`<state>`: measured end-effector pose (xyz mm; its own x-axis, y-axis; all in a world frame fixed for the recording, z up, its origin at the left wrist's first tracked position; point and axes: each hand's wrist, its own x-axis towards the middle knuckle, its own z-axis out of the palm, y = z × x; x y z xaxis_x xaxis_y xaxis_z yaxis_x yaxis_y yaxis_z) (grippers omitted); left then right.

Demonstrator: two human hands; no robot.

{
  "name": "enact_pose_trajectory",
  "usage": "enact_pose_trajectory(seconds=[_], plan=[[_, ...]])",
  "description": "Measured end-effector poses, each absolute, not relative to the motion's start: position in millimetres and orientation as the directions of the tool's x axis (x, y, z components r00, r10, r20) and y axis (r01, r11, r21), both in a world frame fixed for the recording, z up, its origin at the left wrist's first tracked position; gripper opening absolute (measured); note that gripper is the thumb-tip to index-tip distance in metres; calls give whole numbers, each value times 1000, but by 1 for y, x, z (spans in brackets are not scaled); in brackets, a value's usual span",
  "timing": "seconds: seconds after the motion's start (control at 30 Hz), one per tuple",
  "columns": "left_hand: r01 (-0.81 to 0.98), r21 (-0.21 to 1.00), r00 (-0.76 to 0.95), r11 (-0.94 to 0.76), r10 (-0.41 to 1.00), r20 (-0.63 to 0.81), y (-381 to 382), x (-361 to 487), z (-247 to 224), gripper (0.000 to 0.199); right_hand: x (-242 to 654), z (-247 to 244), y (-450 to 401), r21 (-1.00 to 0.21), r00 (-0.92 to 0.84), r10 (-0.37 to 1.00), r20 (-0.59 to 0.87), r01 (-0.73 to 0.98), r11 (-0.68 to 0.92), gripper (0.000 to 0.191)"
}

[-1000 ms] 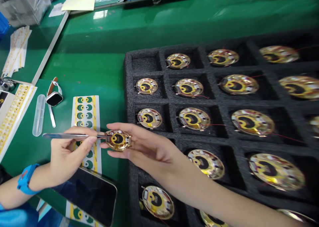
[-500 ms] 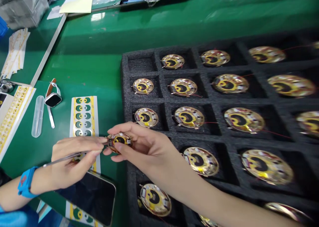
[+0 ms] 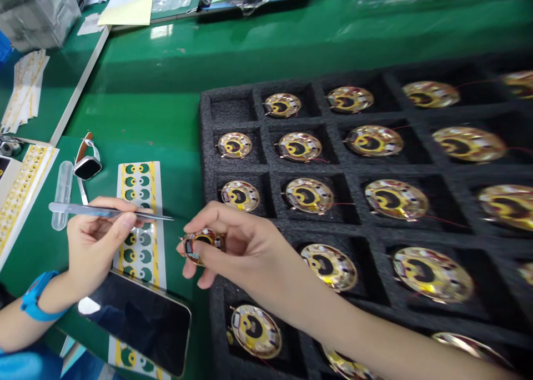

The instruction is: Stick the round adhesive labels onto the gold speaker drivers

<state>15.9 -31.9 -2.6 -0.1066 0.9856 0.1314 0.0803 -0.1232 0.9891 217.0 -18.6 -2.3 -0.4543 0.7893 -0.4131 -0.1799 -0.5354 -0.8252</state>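
Observation:
My right hand (image 3: 237, 246) pinches a small round gold disc (image 3: 204, 245) with a black centre between thumb and fingers, just left of the black foam tray (image 3: 204, 124). My left hand (image 3: 95, 241) holds steel tweezers (image 3: 108, 210) like a pen. Their tips point right and stop a short way from the disc, without touching it. Beneath the tweezers lies a sheet of round green stickers on yellow-edged backing (image 3: 139, 183). Several similar gold discs (image 3: 308, 195) rest in the tray's cells, some trailing thin red wires.
A smartphone (image 3: 137, 327) lies face up below my left hand. Nearby are a smartwatch (image 3: 87, 168) and a clear plastic tube (image 3: 62, 188). Yellow sticker strips (image 3: 25, 194) lie at the far left, and papers and a grey bag (image 3: 37, 5) sit beyond.
The tweezers have moved left and up, away from the disc, whose edge they touched earlier. My right hand still holds the disc. The view has drifted slightly.

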Motion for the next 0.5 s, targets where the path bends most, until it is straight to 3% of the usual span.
enact_pose_trajectory(seconds=[0.5], plan=[[119,990,-107,-75,990,88,-19,10,-10,5,229,-21,-6,-798,-672,681,-290,-223,-559,10]])
